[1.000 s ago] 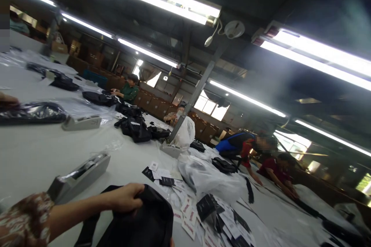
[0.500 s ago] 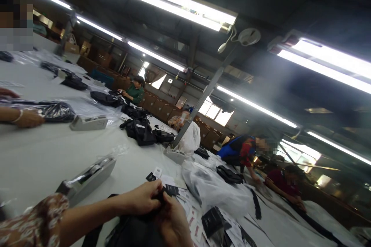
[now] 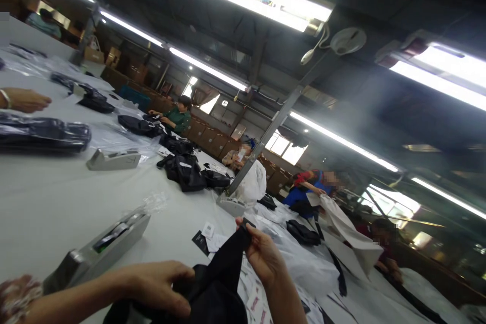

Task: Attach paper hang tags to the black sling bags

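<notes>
In the head view, the right hand [image 3: 266, 255] is pinching a raised corner of a black bag [image 3: 224, 288], while the left hand [image 3: 161, 283] is curving over its left side, thumb and fingers parted; whether it is gripping cannot be told. The bag is sitting at the lower centre, between a grey tape dispenser [image 3: 117, 245] standing on the bench [image 3: 125, 190] and scattered paper tags [image 3: 256, 306].

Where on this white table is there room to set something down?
The widest bare patch of table lies between the nearest tape dispenser and the plastic-wrapped bundle. A smaller one separates that dispenser from the cards. Crowded: around the right hand, with cards and white plastic.
</notes>
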A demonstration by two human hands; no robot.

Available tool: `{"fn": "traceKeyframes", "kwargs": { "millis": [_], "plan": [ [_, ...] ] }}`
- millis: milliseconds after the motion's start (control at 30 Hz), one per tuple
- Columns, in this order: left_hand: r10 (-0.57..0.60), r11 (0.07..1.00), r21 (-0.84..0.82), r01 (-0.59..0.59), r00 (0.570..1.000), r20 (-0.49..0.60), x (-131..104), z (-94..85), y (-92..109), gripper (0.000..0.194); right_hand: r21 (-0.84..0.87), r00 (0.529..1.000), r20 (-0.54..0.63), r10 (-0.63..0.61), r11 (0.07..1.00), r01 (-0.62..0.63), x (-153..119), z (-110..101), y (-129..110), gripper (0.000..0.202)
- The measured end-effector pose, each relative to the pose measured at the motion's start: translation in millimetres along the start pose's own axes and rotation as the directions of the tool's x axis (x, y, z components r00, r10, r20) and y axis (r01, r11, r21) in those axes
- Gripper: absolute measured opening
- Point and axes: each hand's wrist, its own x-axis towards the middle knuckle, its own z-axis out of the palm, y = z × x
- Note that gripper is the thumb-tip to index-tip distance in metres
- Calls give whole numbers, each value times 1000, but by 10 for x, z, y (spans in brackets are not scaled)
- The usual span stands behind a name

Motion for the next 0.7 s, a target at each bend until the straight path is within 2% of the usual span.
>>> {"fn": "traceKeyframes", "kwargs": {
  "millis": [100, 233, 367, 467, 500, 567, 633, 700],
  "plan": [
    [61, 986, -145, -78, 991, -118, -2, 35, 185, 36, 53, 999, -27, -17, 998, 18, 43, 79, -122, 10],
    [217, 971, -58, -230, 960, -179, 81, 20, 311, 59, -57, 999, 39, -7, 998, 9, 56, 224, -217, 7],
    [177, 973, -69, -220, 903, -391, 259, -164, 335, 67, -57, 999, 6, -45, 997, 45, 45, 367, -492, 20],
    [188, 964, -87, -251, 876, -443, 416, -389, 398, 82, -48, 995, 29, -97, 994, 98, 4, 438, -675, 20],
    [198, 962, -88, -258, 884, -423, 468, -460, 429, 83, -70, 995, 48, -85, 994, 89, -21, 459, -707, 18],
    [195, 957, -144, -251, 927, -322, 561, -565, 493, 75, -119, 995, 85, -49, 991, 59, -79, 512, -749, 16],
    [221, 941, -222, -254, 961, -164, 622, -586, 539, 59, -147, 992, 115, -50, 987, 66, -128, 577, -795, 18],
    [232, 933, -290, -215, 973, 24, 636, -514, 545, 44, -165, 986, 142, -89, 980, 112, -150, 639, -871, 23]
  ]
}}
